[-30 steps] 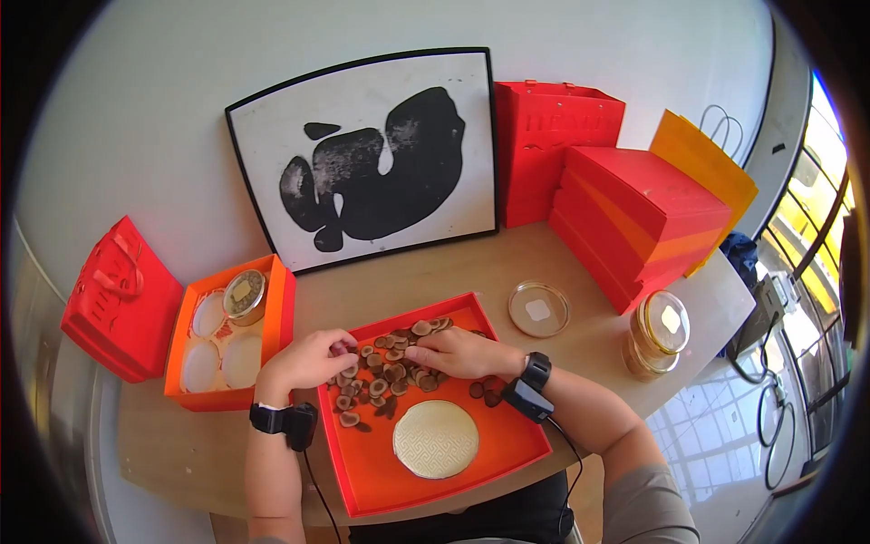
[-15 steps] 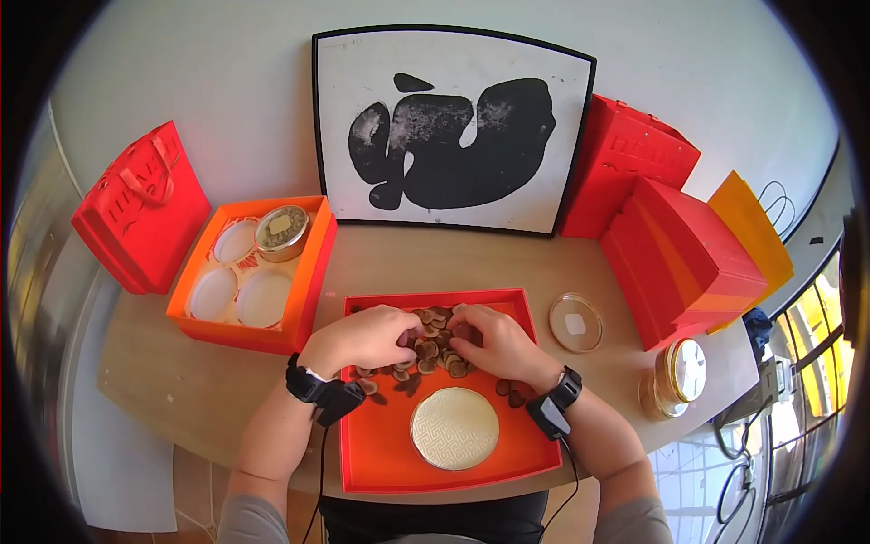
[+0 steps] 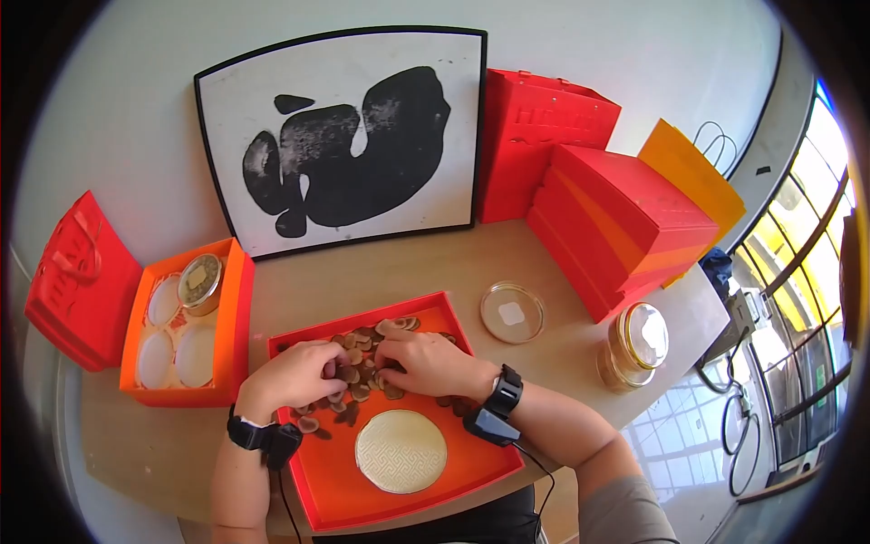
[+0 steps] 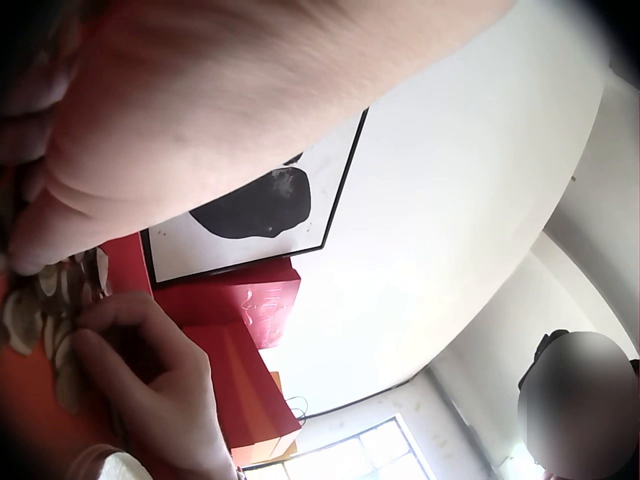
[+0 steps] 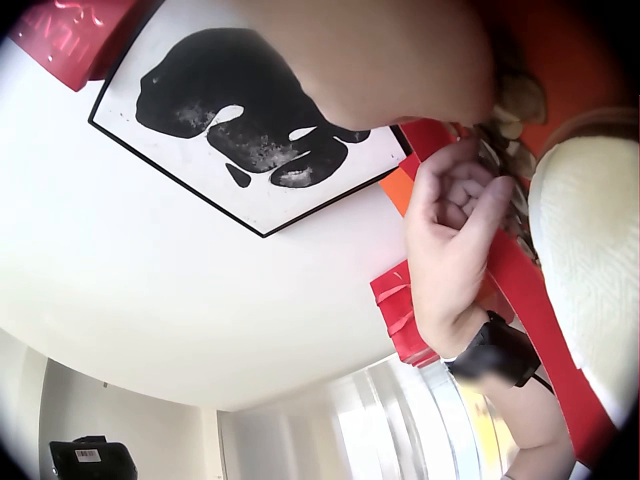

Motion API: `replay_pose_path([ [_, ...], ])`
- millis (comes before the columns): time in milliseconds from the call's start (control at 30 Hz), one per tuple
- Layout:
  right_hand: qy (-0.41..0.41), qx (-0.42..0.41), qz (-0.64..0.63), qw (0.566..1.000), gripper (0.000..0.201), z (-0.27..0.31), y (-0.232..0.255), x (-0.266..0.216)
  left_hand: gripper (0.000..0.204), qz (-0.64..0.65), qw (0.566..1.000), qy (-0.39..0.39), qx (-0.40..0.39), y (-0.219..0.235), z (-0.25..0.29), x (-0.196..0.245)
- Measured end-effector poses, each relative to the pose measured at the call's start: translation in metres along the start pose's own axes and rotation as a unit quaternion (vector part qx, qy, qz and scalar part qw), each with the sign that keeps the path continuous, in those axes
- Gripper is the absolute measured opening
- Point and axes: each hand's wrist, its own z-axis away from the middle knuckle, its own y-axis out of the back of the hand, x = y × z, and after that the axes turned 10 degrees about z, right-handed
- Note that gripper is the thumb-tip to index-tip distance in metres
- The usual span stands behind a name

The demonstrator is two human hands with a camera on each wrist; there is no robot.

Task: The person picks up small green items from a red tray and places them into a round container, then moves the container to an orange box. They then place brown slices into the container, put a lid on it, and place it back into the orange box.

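Dried round brown slices [image 3: 360,393], pale at the rim and dark in the middle, lie in a loose heap in the far part of a shallow red-orange tray [image 3: 353,508]. From the left, my left hand [image 3: 292,374] reaches into the heap, its bent fingers and thumb closing on slices. My right hand [image 3: 433,364] comes in from the other side; its thumb and forefinger meet at a slice [image 4: 66,358] in the left wrist view. Nearer my body in the tray lies a round cream disc [image 3: 401,451] with a woven pattern. The palms hide part of the heap.
An orange box [image 3: 237,317] with round wells and one filled jar [image 3: 199,283] stands left, beside a red bag [image 3: 86,281]. Right of the tray are a clear lid [image 3: 512,313] and clear jars [image 3: 634,349]. Red boxes [image 3: 625,208] and a framed picture [image 3: 344,136] stand behind.
My left hand has moved further into the heap, and my right hand has shifted beside it, both still among the slices. The head view has swung left and then back right.
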Motion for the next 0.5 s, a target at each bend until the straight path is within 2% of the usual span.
replay_pose_path([
  [100,-0.001,0.052,-0.003,0.999,0.019,-0.001,-0.004,0.001,0.032,-0.013,0.999,-0.023,0.045,0.0,0.005,-0.001],
  [167,-0.025,0.108,0.047,0.993,0.022,-0.001,-0.005,0.001,0.033,-0.023,0.997,-0.027,0.067,0.002,0.005,-0.003],
  [333,-0.006,0.11,0.06,0.992,0.024,0.001,-0.012,0.007,0.024,-0.028,0.999,0.017,0.025,0.005,-0.001,-0.008],
  [500,0.001,0.11,0.07,0.991,0.025,-0.001,-0.014,0.009,0.018,-0.014,1.0,-0.006,0.026,0.004,-0.002,-0.011],
])
